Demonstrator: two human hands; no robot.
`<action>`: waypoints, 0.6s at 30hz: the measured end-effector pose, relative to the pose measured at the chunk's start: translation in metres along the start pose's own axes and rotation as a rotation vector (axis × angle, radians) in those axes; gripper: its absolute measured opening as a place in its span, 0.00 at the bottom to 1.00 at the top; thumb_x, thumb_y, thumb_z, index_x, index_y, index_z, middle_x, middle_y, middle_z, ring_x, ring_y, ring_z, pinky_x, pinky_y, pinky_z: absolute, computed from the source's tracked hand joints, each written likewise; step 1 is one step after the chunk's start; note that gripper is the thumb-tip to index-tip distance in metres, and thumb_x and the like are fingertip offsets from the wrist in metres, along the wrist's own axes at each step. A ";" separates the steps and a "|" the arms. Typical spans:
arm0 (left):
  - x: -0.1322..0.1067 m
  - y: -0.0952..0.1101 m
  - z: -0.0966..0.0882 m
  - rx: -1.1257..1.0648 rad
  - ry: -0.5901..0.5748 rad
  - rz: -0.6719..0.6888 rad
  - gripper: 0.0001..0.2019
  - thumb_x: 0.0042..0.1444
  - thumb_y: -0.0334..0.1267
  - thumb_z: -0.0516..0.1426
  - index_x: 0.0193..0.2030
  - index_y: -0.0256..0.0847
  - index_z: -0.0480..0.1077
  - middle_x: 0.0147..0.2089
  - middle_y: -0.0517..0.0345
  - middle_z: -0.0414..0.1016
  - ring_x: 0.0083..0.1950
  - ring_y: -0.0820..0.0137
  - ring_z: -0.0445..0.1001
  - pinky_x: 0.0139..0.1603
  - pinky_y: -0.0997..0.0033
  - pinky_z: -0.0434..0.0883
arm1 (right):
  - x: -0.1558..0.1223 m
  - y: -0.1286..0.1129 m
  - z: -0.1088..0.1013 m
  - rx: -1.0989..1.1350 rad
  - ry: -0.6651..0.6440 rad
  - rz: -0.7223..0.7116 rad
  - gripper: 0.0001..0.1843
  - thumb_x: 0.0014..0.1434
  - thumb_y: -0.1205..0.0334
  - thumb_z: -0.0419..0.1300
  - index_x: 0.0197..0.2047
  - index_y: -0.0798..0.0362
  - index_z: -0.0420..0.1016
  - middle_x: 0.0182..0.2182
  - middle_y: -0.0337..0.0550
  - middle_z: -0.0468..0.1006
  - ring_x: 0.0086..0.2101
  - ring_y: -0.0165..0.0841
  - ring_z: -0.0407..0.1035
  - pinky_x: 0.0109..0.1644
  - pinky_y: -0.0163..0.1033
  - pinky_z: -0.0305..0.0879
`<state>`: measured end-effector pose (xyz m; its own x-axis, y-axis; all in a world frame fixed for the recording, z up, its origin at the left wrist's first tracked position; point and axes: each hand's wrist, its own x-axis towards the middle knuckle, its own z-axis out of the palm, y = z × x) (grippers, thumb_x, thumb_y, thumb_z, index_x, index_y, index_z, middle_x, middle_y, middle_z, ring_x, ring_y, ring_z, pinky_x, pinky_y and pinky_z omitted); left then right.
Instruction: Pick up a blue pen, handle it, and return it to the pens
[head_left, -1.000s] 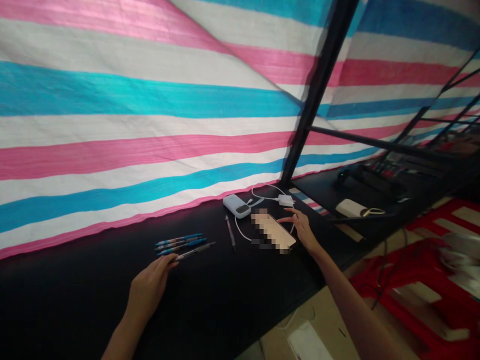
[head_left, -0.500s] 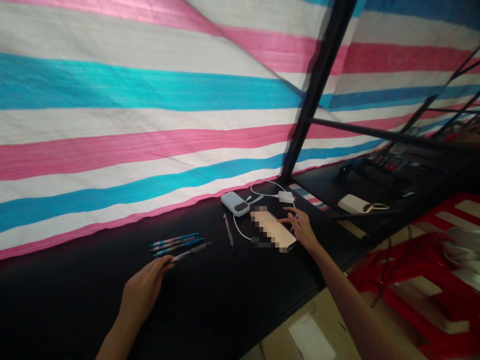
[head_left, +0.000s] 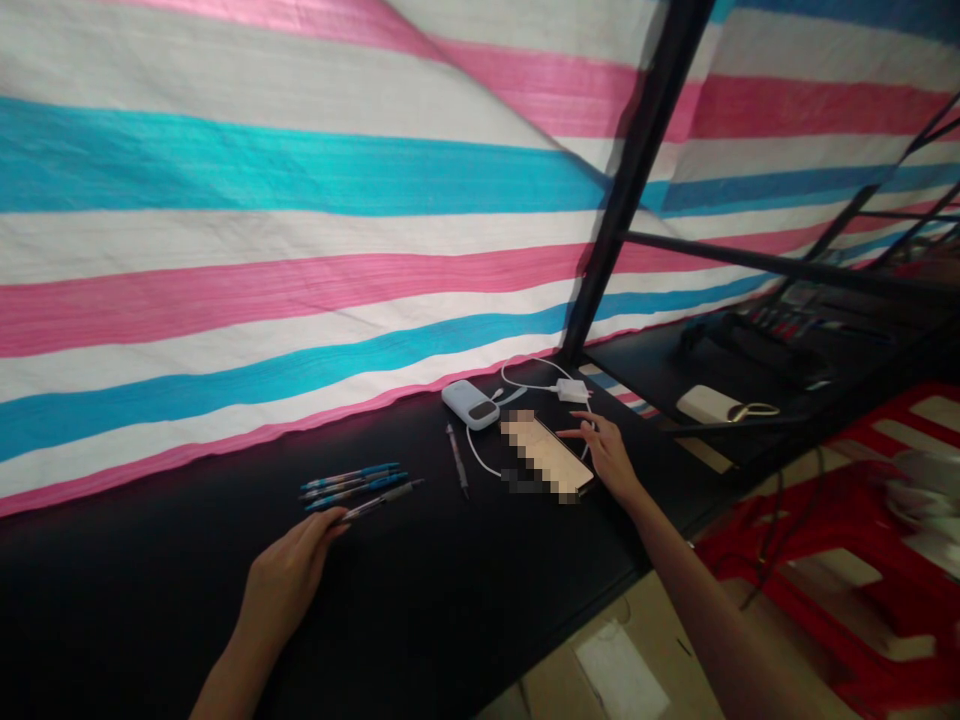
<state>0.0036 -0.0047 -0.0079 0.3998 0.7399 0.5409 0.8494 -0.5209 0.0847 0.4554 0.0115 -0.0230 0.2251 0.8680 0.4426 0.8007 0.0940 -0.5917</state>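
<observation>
My left hand (head_left: 294, 563) pinches the near end of a clear pen with a grey end (head_left: 386, 498), low over the black table. Just beyond it, several blue-ended pens (head_left: 352, 485) lie side by side. My right hand (head_left: 606, 455) hovers at the right edge of a smartphone (head_left: 551, 455) with a light screen, its index finger stretched over the glass and holding nothing. Whether the fingertip touches the screen, I cannot tell. Part of the phone is blurred out by pixelation. Between the pens and the phone, another pen (head_left: 457, 462) lies by itself.
A pale power bank (head_left: 470, 405) with a white cable sits behind the phone, near a white charger plug (head_left: 573, 391). A black metal post (head_left: 637, 190) rises at the table's back. Rightward are a white device (head_left: 709, 405) on another black surface and red plastic stools (head_left: 840, 590).
My right hand's fingers shift slightly at the phone's edge. The left hand keeps its pinch on the pen, and the view moves very little.
</observation>
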 end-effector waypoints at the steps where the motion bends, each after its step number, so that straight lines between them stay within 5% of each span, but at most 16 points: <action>1: 0.000 0.000 0.000 -0.003 -0.003 0.000 0.18 0.58 0.49 0.42 0.43 0.43 0.67 0.39 0.57 0.76 0.35 0.71 0.75 0.32 0.77 0.69 | 0.000 0.000 0.000 0.000 -0.006 0.004 0.27 0.60 0.49 0.38 0.34 0.47 0.77 0.48 0.43 0.67 0.48 0.39 0.57 0.54 0.47 0.49; 18: 0.002 0.001 0.000 0.010 -0.022 0.048 0.18 0.59 0.48 0.42 0.43 0.42 0.67 0.39 0.57 0.76 0.35 0.71 0.75 0.32 0.77 0.70 | -0.001 0.001 0.001 -0.041 -0.018 -0.043 0.26 0.60 0.48 0.40 0.33 0.46 0.78 0.48 0.44 0.67 0.48 0.40 0.57 0.54 0.48 0.49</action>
<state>0.0052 -0.0038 -0.0067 0.4472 0.7237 0.5256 0.8326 -0.5515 0.0509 0.4556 0.0114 -0.0245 0.1805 0.8723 0.4545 0.8315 0.1115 -0.5442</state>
